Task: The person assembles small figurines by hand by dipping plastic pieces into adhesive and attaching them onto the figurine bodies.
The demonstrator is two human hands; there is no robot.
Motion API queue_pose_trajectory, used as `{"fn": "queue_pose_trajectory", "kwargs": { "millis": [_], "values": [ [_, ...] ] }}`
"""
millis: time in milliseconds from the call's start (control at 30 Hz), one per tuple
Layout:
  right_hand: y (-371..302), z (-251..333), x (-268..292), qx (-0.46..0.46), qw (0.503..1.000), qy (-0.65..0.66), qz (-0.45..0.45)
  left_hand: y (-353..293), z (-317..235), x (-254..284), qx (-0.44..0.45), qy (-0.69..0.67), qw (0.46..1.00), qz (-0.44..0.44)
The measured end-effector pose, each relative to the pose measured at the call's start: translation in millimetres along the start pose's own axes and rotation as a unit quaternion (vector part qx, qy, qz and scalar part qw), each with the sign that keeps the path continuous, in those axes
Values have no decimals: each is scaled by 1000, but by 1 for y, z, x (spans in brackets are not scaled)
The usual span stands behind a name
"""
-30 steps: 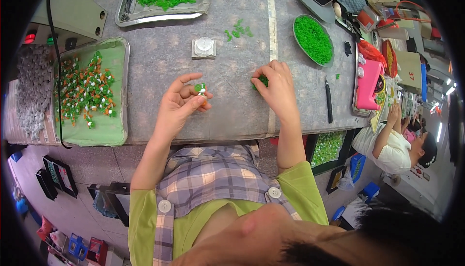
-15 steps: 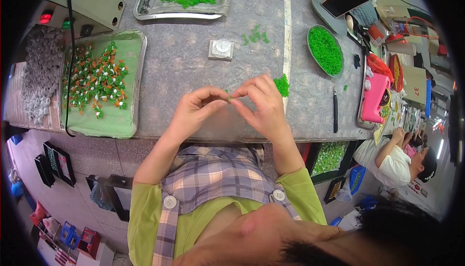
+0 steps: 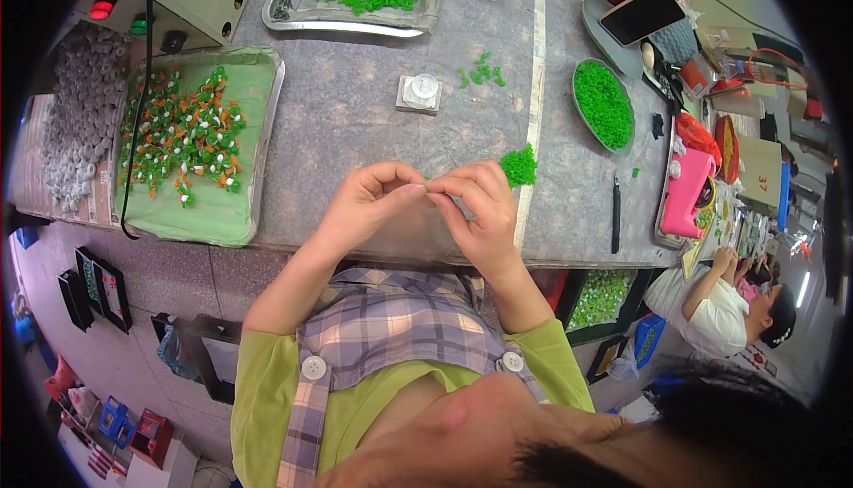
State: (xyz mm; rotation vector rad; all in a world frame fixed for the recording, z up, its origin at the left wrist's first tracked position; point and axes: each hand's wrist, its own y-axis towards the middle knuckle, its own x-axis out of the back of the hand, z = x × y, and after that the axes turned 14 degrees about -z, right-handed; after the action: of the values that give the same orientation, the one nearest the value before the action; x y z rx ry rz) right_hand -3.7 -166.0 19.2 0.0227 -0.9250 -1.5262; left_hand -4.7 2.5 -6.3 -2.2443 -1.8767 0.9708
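My left hand (image 3: 369,208) and my right hand (image 3: 482,214) meet over the near part of the grey-covered table, thumbs and fingertips pinched together. A tiny green piece (image 3: 427,179) shows between the fingertips; most of it is hidden. Both hands seem to grip it. Just beyond my right hand lies a small heap of green pieces (image 3: 518,166). Farther out, a few loose green pieces (image 3: 482,71) are scattered beside a small white block with a round top (image 3: 420,94).
At left, a green-lined tray (image 3: 267,132) holds green, orange and white assembled pieces, with a black cable (image 3: 147,61) hanging over it. Green pieces fill a far metal tray (image 3: 355,29) and an oval dish (image 3: 633,124). A black pen-like tool (image 3: 616,214) lies right. A co-worker (image 3: 724,310) sits beyond.
The view has shifted a little, so the table things sit slightly farther right. My fingertips have closed closer together, and less of the green piece shows.
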Motion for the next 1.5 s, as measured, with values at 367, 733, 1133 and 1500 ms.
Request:
{"fn": "queue_pose_trajectory", "kwargs": {
  "millis": [367,733,1133,1500],
  "values": [
    [-10,3,-4,-282,931,229,9,-3,4,-4,-46,42,997,-53],
    [-1,-23,4,-524,700,459,157,-5,-6,0,-10,67,998,2],
    [-3,-21,-3,-540,708,437,126,0,-6,3,-61,193,979,-15],
    [6,-32,-13,-532,724,436,55,0,0,5,-149,211,959,-114]
  ]
}}
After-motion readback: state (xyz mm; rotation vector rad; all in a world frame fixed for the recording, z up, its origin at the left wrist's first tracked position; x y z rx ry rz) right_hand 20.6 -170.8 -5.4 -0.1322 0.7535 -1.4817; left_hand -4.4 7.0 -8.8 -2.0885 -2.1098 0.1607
